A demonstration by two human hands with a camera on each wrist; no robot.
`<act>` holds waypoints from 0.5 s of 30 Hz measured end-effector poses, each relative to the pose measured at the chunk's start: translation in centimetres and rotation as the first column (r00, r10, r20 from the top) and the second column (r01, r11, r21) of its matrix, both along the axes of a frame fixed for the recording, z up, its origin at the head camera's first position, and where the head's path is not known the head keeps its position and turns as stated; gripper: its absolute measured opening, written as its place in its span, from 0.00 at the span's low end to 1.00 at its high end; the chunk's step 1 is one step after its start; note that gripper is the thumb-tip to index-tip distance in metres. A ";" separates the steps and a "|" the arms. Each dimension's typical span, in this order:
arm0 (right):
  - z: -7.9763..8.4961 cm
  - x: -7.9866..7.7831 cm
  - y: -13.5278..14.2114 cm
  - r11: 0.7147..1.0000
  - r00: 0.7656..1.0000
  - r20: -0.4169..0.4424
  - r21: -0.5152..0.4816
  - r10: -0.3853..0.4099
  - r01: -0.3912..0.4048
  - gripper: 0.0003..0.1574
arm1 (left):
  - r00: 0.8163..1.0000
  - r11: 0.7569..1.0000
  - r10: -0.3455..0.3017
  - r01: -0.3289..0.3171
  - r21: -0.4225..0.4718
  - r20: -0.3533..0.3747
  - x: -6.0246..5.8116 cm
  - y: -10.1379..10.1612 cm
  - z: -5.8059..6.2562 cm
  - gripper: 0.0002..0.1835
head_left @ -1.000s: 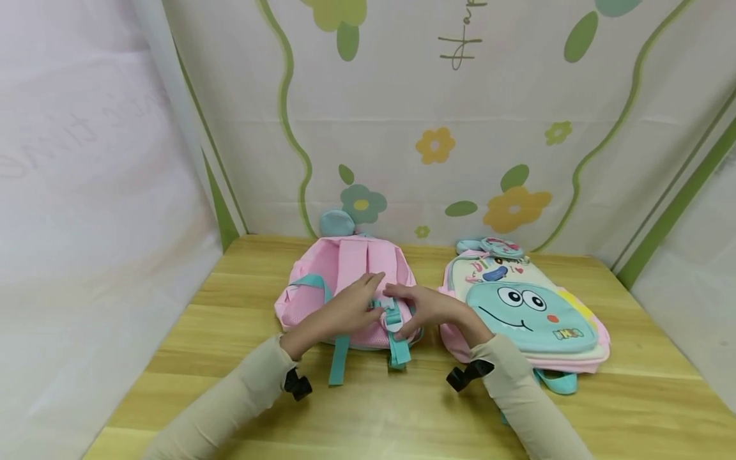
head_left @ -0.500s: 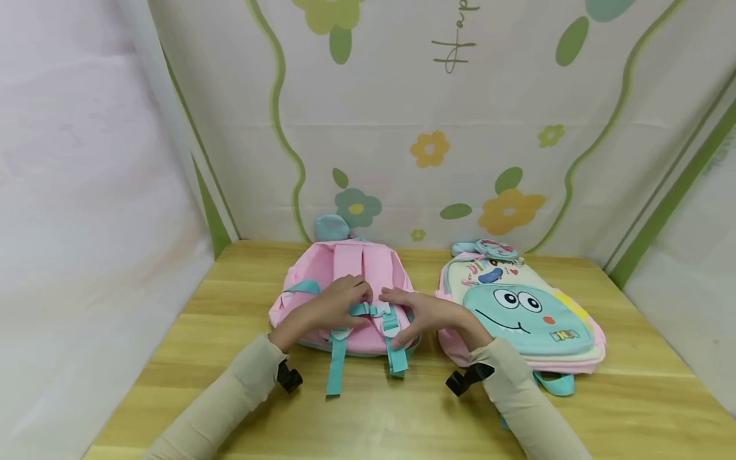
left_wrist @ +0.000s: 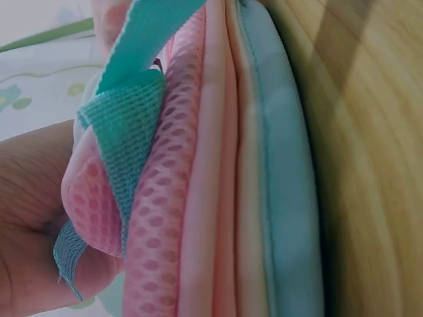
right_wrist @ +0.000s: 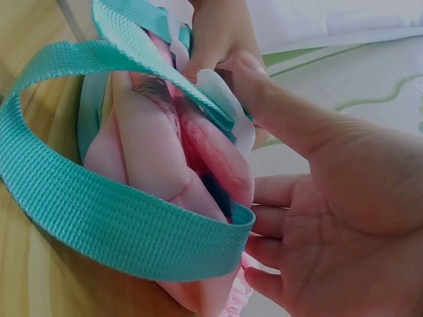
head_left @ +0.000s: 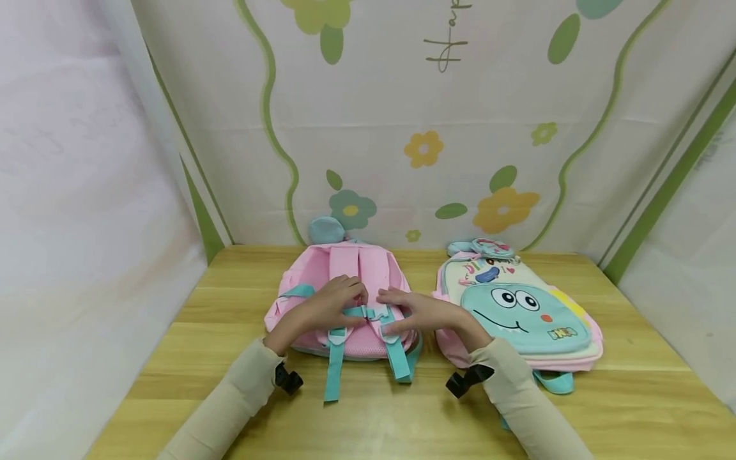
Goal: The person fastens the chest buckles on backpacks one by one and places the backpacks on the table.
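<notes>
In the head view, a pink backpack (head_left: 370, 262) lies with its straps upward on the table. My left hand (head_left: 323, 308) pinches its narrow turquoise chest strap (head_left: 355, 311) between curled fingers and thumb; the fingertips are partly hidden. My right hand (head_left: 428, 312) rests across the right shoulder strap, fingers fairly straight and spread from the thumb. In the right wrist view, the thumb (right_wrist: 284, 109) touches a white plastic slider (right_wrist: 228, 109), and the other fingers touch the strap's pink edge. A white buckle (head_left: 379, 312) joins the chest strap between the hands.
A second backpack (head_left: 526, 313) with a turquoise cartoon face lies to the right. Turquoise webbing tails (head_left: 333, 374) hang over the near side of the pink bag. The wooden table (head_left: 368, 415) ends at a flowered cloth backdrop (head_left: 368, 128).
My left hand has drawn left and down from the buckle, and the chest strap now lies stretched between the hands. The right hand has stayed nearly in place. The head view has shifted slightly.
</notes>
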State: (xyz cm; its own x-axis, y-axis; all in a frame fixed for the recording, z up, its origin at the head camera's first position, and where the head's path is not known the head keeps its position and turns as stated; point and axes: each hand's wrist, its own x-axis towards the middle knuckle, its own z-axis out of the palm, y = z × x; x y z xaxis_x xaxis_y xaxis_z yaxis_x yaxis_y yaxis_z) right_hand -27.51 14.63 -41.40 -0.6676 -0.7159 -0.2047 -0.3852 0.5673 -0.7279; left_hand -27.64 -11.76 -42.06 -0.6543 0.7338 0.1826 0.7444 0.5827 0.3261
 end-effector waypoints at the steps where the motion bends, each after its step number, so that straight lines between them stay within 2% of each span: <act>1: 0.0 0.0 -0.1 1.000 1.000 -0.001 -0.014 -0.014 0.014 0.47 | 1.000 1.000 0.004 -0.004 0.002 0.004 0.0 0.0 0.0 0.16; 4: -0.2 0.0 -0.4 0.997 0.998 -0.019 -0.054 -0.054 0.053 0.42 | 1.000 1.000 0.020 -0.020 0.009 0.011 0.0 -0.1 -0.1 0.15; 9: -0.3 0.4 -0.8 0.992 0.990 -0.109 -0.095 -0.089 0.079 0.37 | 1.000 0.999 0.027 -0.027 0.017 0.007 0.0 -0.2 -0.1 0.15; 15: -0.2 0.6 -1.2 0.992 0.977 -0.187 -0.092 -0.108 0.092 0.33 | 1.000 0.999 0.015 -0.015 0.039 -0.024 0.0 -0.6 0.4 0.14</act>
